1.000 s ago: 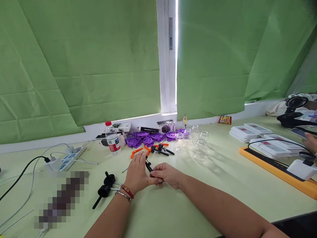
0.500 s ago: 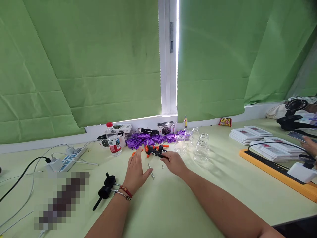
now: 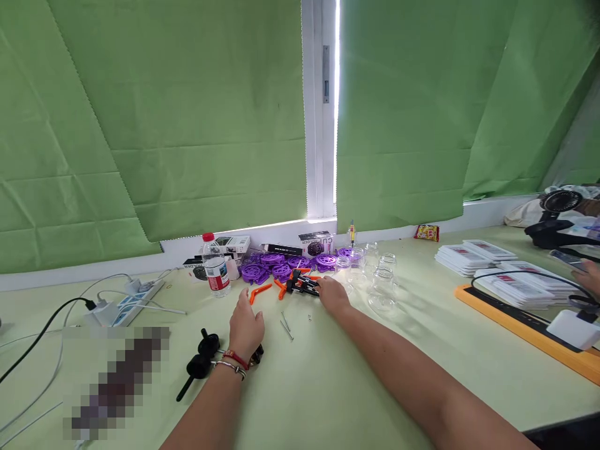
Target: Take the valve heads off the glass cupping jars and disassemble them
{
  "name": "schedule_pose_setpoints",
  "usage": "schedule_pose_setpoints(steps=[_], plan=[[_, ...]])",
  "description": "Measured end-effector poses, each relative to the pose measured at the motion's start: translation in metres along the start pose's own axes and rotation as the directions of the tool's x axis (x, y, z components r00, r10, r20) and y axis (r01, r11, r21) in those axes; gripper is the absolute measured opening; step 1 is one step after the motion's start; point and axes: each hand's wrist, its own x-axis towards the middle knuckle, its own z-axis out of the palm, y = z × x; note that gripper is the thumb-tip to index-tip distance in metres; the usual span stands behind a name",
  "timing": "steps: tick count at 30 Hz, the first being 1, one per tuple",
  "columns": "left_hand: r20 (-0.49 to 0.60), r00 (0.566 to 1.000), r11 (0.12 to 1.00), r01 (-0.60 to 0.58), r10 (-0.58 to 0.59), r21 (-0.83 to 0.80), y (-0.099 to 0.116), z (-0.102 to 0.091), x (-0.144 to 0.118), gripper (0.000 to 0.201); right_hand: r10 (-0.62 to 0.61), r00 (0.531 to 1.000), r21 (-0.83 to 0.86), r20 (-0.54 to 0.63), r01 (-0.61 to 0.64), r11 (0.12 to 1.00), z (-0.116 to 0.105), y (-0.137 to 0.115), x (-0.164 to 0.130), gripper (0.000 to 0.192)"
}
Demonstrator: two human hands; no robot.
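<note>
Since the earlier frame, right hand [image 3: 330, 294] has pushed further out to the pile of black and orange parts [image 3: 302, 285]; left hand [image 3: 245, 326] has drawn back toward the body and dropped nearer the table [image 3: 328, 387].

Right hand: fingertips at the right end of the pile, touching the black pieces. Whether they pinch a piece or only rest on it, cannot tell.

Parts: short black bars with dark clip-like heads, tangled with thin bright-orange arms. One orange arm [image 3: 259, 292] lies apart to the left, bent at an angle. Pile sits on the table just in front of the purple wheel-shaped discs [image 3: 281, 265], left of the clear glass jars [image 3: 380, 281].

Left hand: lies palm down, fingers loosely together, released, grasping nothing visible. A small black piece [image 3: 256, 356] shows just at the wrist, beside the bracelets; contact unclear. Fingertips point toward the loose orange arm, near but apart.

Between the hands: two thin metal pins [image 3: 285, 325] lying flat, and a tiny screw-like speck [image 3: 309, 317] beside them.

Left of the wrist: black knobbed assembly [image 3: 200, 362] with a long stem, lying on its side.

Behind: water bottle [image 3: 216, 265] with red cap, upright, by the small boxes. Power strip [image 3: 134, 299] with cables at far left.

Far right: another person's hand [image 3: 591, 275] at the frame edge, near stacked white cards [image 3: 487, 253].
</note>
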Motion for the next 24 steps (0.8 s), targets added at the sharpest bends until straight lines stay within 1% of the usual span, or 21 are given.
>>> schedule_pose_setpoints(steps=[4, 9, 16, 20, 24], plan=[[-0.004, 0.999, 0.997, 0.053, -0.053, -0.062, -0.005, 0.002, 0.003, 0.062, 0.017, 1.000, -0.019, 0.016, -0.017, 1.000, 0.004, 0.005, 0.001, 0.019], [-0.009, 0.989, 0.979, 0.145, -0.148, -0.140, -0.014, 0.003, 0.007, 0.059, 0.028, 0.999, -0.021, 0.021, -0.027, 0.999, 0.007, 0.006, -0.003, 0.019], [-0.034, 0.974, 0.964, 0.217, -0.224, -0.154, -0.022, 0.006, 0.012, 0.049, 0.025, 1.000, -0.005, 0.010, -0.025, 1.000, 0.010, 0.008, -0.008, 0.021], [-0.048, 0.971, 0.964, 0.225, -0.234, -0.143, -0.023, 0.005, 0.012, 0.048, 0.020, 1.000, 0.013, 0.007, -0.020, 1.000, 0.009, 0.010, -0.010, 0.021], [-0.052, 0.981, 0.977, 0.178, -0.185, -0.120, -0.019, 0.000, 0.010, 0.048, 0.023, 1.000, 0.027, 0.002, -0.023, 0.999, 0.006, 0.012, -0.012, 0.032]])
